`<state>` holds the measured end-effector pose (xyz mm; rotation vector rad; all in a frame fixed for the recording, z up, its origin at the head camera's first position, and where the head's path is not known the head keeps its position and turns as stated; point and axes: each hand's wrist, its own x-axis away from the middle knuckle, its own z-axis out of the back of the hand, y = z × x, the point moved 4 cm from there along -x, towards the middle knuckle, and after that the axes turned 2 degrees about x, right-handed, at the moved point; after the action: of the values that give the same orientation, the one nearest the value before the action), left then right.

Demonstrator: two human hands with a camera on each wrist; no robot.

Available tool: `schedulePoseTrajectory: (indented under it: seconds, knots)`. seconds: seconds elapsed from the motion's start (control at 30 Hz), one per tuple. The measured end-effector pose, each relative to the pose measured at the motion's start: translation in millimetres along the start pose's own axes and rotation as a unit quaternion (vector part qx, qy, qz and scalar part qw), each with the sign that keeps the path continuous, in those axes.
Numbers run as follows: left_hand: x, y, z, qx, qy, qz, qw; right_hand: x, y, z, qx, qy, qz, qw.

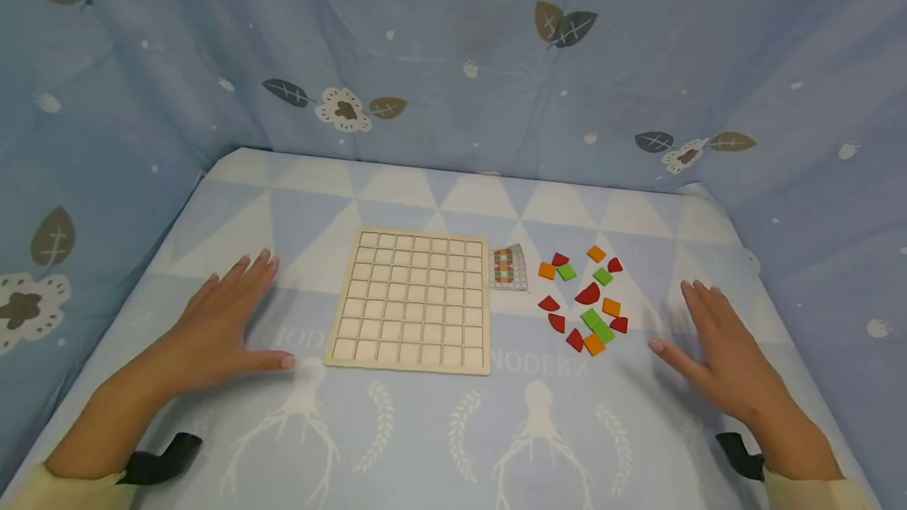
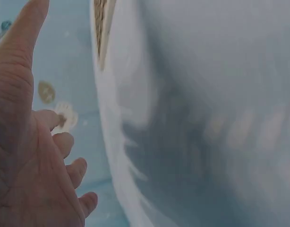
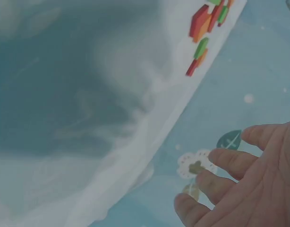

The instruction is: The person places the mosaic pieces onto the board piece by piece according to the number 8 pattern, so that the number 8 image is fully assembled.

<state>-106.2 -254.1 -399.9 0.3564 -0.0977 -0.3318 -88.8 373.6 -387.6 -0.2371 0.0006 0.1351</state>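
While both hands hover flat, fingers spread, gripping nothing: left hand (image 1: 216, 329) lower left, beside wooden grid board (image 1: 412, 300) at centre; right hand (image 1: 719, 356) lower right, near coloured pieces (image 1: 588, 299). Likely start of puzzle; next move calls for pinching one piece.

Matt pale wood grid board (image 1: 411, 302), printed cloth table cover (image 1: 425, 431), smooth painted tiles (image 1: 586, 299)
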Motion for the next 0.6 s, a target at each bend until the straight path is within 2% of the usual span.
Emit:
schedulePoseTrajectory:
  seconds: [0.2,0.4,0.6]
  knots:
    - [-7.7,15.4,-14.9,0.005,-0.038,-0.021,0.999,-18,-12,-1,-0.004,-0.034,0.003,0.999]
    - [-19.4,29.5,-16.9,-0.008,-0.063,-0.045,0.997,-36,-16,-9,0.006,-0.08,0.003,0.997]
    - [-27.3,41.3,-21.4,0.01,-0.106,-0.056,0.9927,-53,-19,-18,0.015,-0.091,0.016,0.996]
